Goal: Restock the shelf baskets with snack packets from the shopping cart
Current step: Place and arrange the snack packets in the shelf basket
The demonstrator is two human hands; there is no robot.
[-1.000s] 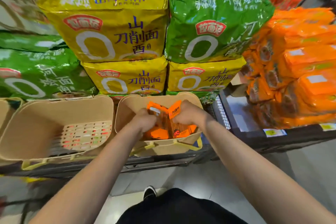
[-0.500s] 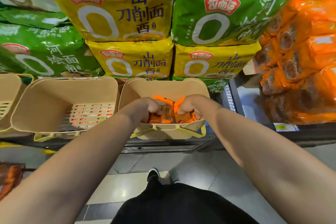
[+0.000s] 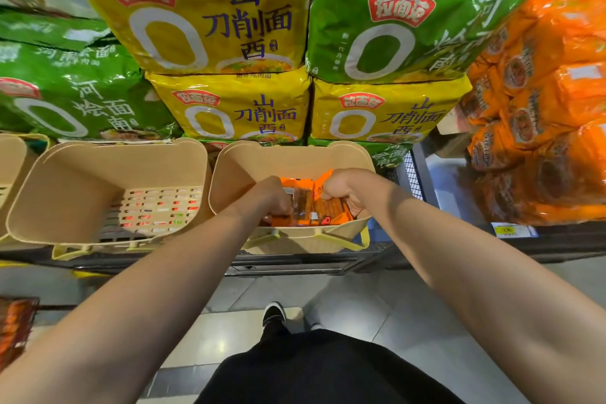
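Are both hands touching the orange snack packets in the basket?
Touching. The head view shows the left hand and right hand gripping the orange packets.

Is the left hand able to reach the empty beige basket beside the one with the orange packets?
Probably yes. The empty basket stands open-topped directly left of the left hand, with nothing between them, but that hand grips the orange snack packets.
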